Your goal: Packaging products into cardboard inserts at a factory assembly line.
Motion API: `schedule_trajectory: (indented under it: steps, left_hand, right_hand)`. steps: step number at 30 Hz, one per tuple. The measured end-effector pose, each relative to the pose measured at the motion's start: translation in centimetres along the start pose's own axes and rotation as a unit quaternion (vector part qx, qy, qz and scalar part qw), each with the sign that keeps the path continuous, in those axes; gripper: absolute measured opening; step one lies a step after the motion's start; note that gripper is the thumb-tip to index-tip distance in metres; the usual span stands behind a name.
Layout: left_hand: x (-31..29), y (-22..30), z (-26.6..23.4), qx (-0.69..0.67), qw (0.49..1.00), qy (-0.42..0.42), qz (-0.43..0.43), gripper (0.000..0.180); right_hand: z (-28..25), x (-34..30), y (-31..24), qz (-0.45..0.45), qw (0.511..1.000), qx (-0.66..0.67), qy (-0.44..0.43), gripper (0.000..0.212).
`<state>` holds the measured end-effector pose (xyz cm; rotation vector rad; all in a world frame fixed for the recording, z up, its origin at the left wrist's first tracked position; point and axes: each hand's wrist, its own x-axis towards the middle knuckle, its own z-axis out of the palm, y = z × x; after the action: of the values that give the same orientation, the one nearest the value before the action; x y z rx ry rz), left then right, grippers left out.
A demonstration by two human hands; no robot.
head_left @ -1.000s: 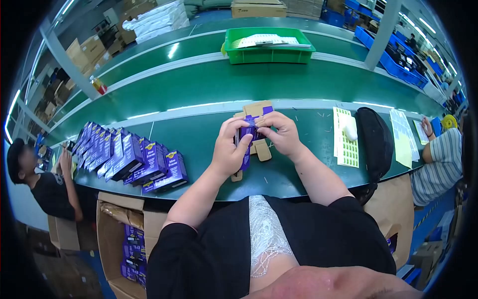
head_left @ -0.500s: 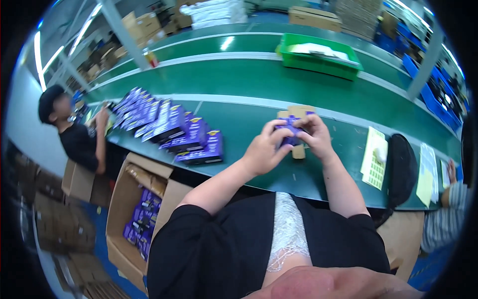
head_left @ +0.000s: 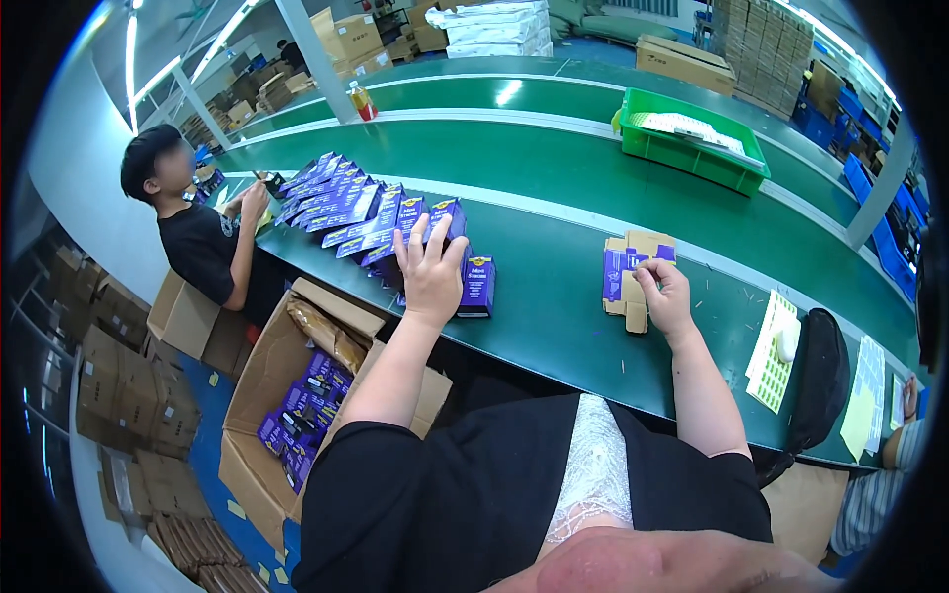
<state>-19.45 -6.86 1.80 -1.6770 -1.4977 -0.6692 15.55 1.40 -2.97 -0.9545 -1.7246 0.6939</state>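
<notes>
My left hand (head_left: 432, 277) is raised over the near end of a row of purple cartons (head_left: 358, 206), fingers spread. Its fingertips overlap one upright carton (head_left: 452, 214); I cannot tell whether they touch it. Just right of that hand, another purple carton (head_left: 478, 285) stands on the green table. My right hand (head_left: 668, 298) is at the right side of a flattened purple and brown carton (head_left: 627, 281), which lies unfolded on the table. Its thumb and forefinger are pinched over the cardboard; what lies between them is hidden.
An open cardboard box (head_left: 247, 395) of purple packages stands on my left. A green bin (head_left: 692, 163) with papers sits further back. At right lie a yellow-green label sheet (head_left: 769, 361) and a black pouch (head_left: 819, 381). A co-worker (head_left: 203, 237) stands far left.
My hands were together over the flattened carton. The left has moved away to the row of cartons, its fingers spreading; the right stays at the flattened carton. The view has shifted.
</notes>
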Motion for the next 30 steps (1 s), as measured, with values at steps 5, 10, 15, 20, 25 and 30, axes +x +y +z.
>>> schedule_trajectory:
  steps: [5, 10, 15, 20, 25, 30]
  left_hand:
    - [-0.7, -0.3, 0.4, -0.068, 0.997, 0.005, -0.032, 0.025]
    - [-1.3, -1.5, 0.7, -0.072, 0.997, 0.009, -0.03, 0.026]
    - [-0.5, 1.3, 0.0, -0.087, 0.994, 0.044, -0.044, 0.03]
    - [1.8, 6.8, -0.3, -0.251, 0.964, 0.08, 0.023, 0.034]
    - [5.3, 13.6, 0.3, -0.385, 0.92, 0.01, 0.068, 0.03]
    - [6.2, 18.1, 5.2, -0.437, 0.893, -0.104, -0.001, 0.043]
  right_hand:
    - [-0.2, 0.1, 1.2, 0.029, 0.998, 0.036, 0.041, 0.009]
    - [-0.2, 0.2, 0.8, 0.049, 0.999, -0.02, 0.005, 0.009]
    - [-0.8, 0.9, 1.8, -0.072, 0.966, -0.239, 0.073, 0.02]
    - [-0.2, 0.4, 4.3, 0.017, 0.897, -0.441, 0.002, 0.037]
    - [-0.8, 1.2, 3.1, 0.114, 0.899, -0.405, -0.122, 0.049]
    - [0.3, 0.2, 4.9, 0.034, 0.887, -0.456, -0.055, 0.047]
